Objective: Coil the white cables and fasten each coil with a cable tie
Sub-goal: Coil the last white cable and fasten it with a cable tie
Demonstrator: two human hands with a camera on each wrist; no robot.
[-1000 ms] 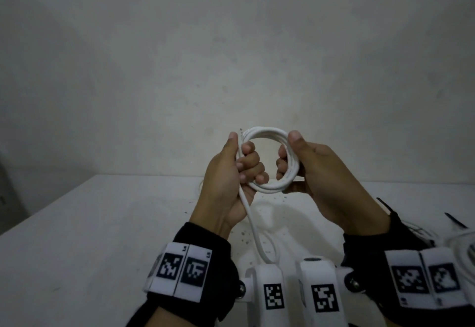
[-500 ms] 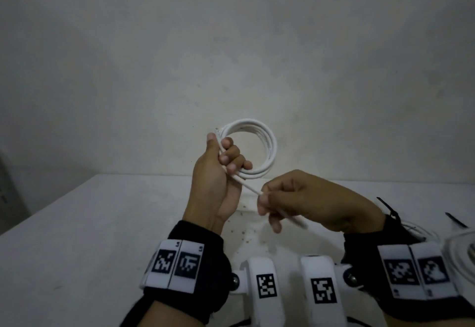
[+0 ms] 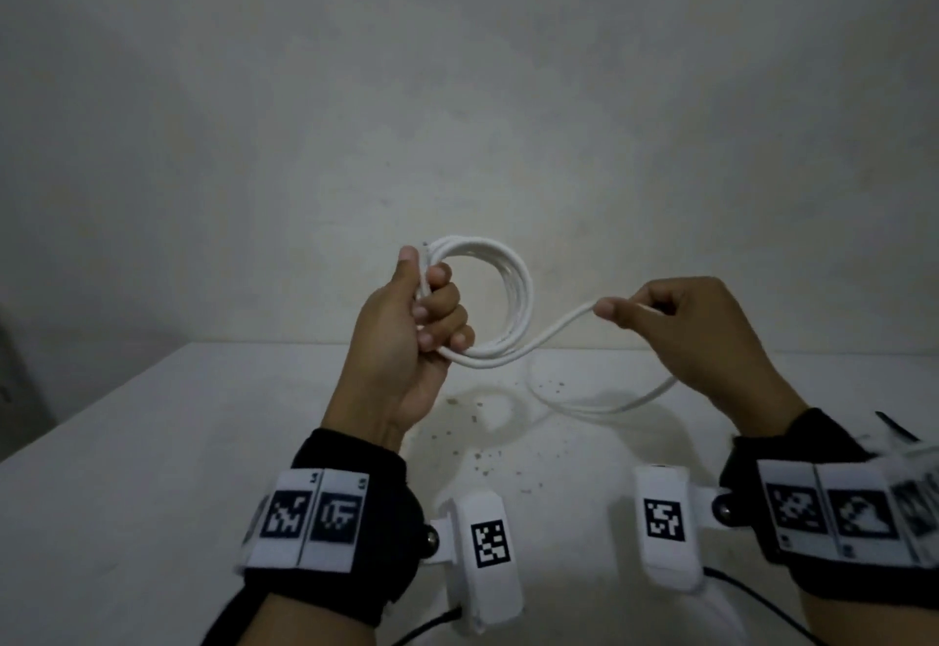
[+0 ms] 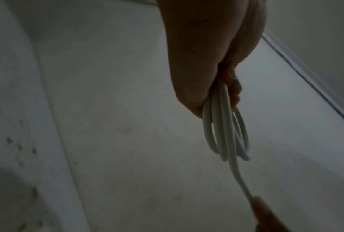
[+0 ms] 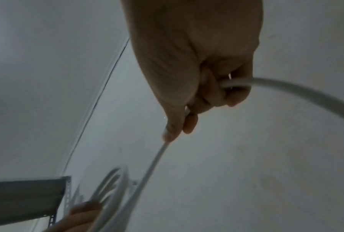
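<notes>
My left hand (image 3: pixel 421 310) grips a white cable coil (image 3: pixel 513 289) of several loops, held upright above the table. In the left wrist view the coil (image 4: pixel 224 131) hangs out from under my curled left fingers (image 4: pixel 194 87). A free run of the same cable (image 3: pixel 554 330) leaves the coil's bottom and rises to my right hand (image 3: pixel 640 310), which pinches it between thumb and fingers. Behind that hand the cable tail (image 3: pixel 609 406) droops in a loop onto the table. The right wrist view shows my right hand (image 5: pixel 189 119) closed round the cable (image 5: pixel 153 164). No cable tie is clearly visible.
The white table (image 3: pixel 152 467) carries small dark specks (image 3: pixel 482 457) near its middle. A plain wall (image 3: pixel 457 86) stands close behind. A dark thin item (image 3: pixel 897 424) lies at the right edge. A grey metal shelf (image 5: pixel 26 199) appears in the right wrist view.
My right hand left the coil, took the loose cable below it and drew it out to the right. My left hand kept hold of the coil throughout.
</notes>
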